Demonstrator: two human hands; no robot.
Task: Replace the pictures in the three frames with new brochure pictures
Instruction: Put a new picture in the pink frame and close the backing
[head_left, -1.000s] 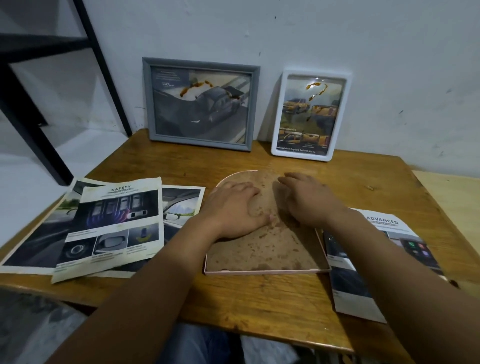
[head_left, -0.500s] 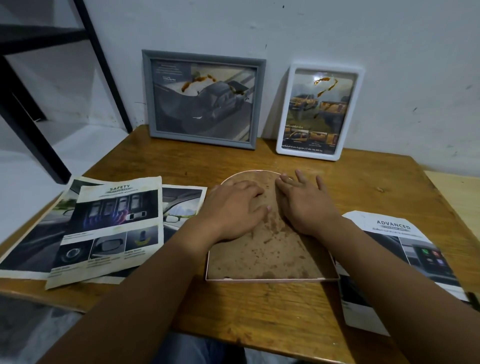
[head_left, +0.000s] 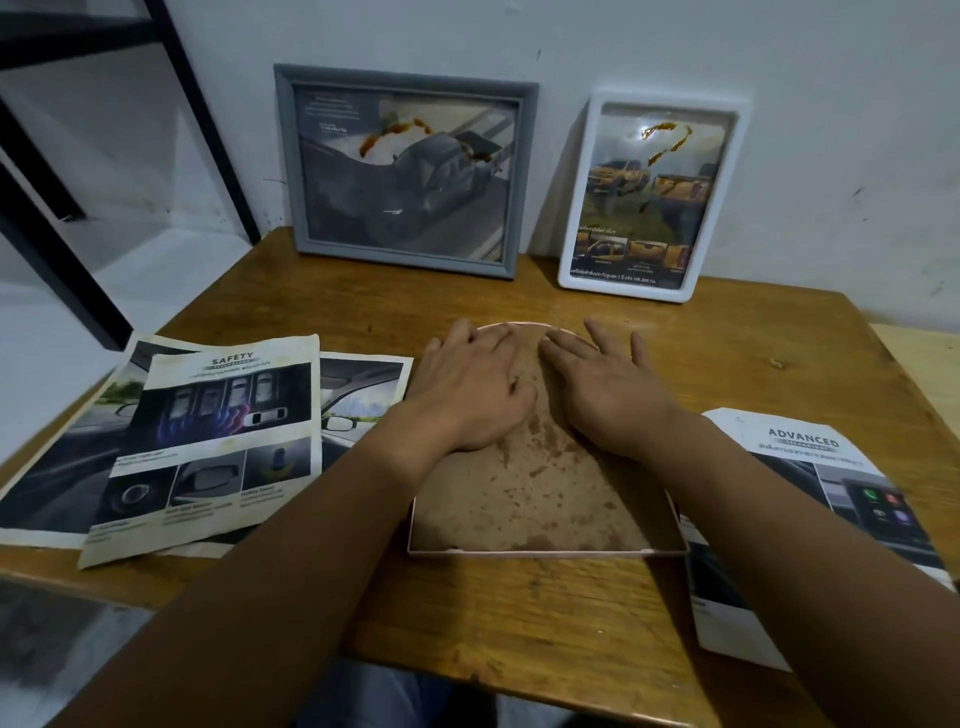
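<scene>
Head view: taking the arched pink frame with the stained brown backing board (head_left: 535, 499) as the landmark, it lies face down in the middle of the wooden surface (head_left: 519, 623), a position that leaves its back open for getting at whatever picture sits inside. To its left, a loose overlapping spread of printed car brochure sheets (head_left: 218, 447), the top one headed SAFETY, lies flat and near at hand, likely the replacement stock. The left hand (head_left: 467, 395) rests palm down on the upper left of the backing board, fingers flat and spread, gripping nothing; it seems to be pressing or feeling for a way to loosen the board. Behind the pink frame, the grey rectangular wooden frame (head_left: 405, 171) leans upright against the wall, its truck picture marked with brown stains, which may be why these pictures are being swapped. The right hand (head_left: 608, 395) lies flat on the upper right of the board beside the left, fingers splayed, also holding nothing. Behind and right of the landmark, the white rounded plastic frame (head_left: 654, 197) leans against the wall with a similarly stained picture. Right of the pink frame, a white brochure headed ADVANCED (head_left: 821, 509) lies flat, its edge just under the frame's corner.
</scene>
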